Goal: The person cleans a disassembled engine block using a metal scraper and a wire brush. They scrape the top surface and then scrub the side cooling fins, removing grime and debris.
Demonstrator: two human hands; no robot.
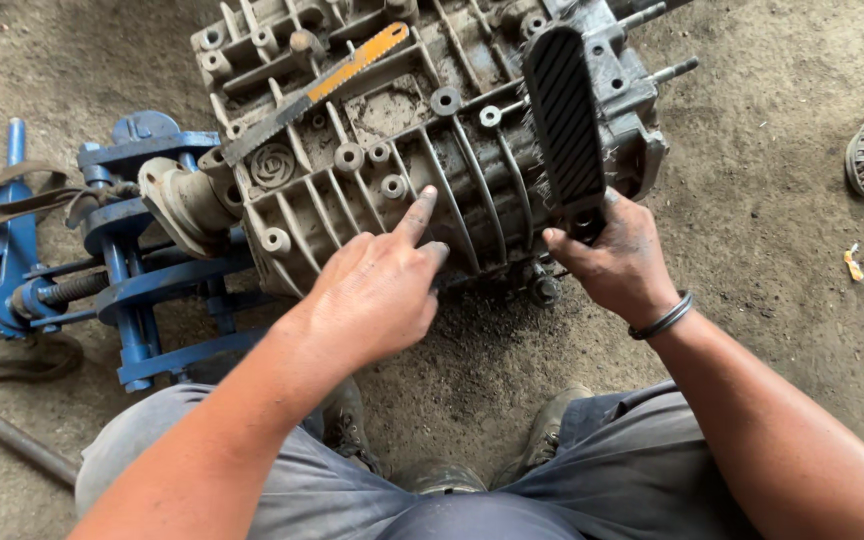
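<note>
Dusty, oil-stained workshop floor (772, 250) carries our work. Our left hand (377, 290) is mostly curled, its forefinger stretched onto the ribs of the grey gearbox housing (352, 190), which lies at 12 o'clock from our knees. Our right hand (617, 260) is closed on the handle of a black ribbed brush (564, 110) laid across the casting. At 11 o'clock a hacksaw blade (327, 85) lies loose on top; jolting the housing could send it sliding toward our fingers. At 9 o'clock the blue jack (122, 270) props one end; we judge a hard push could shift the casting.
</note>
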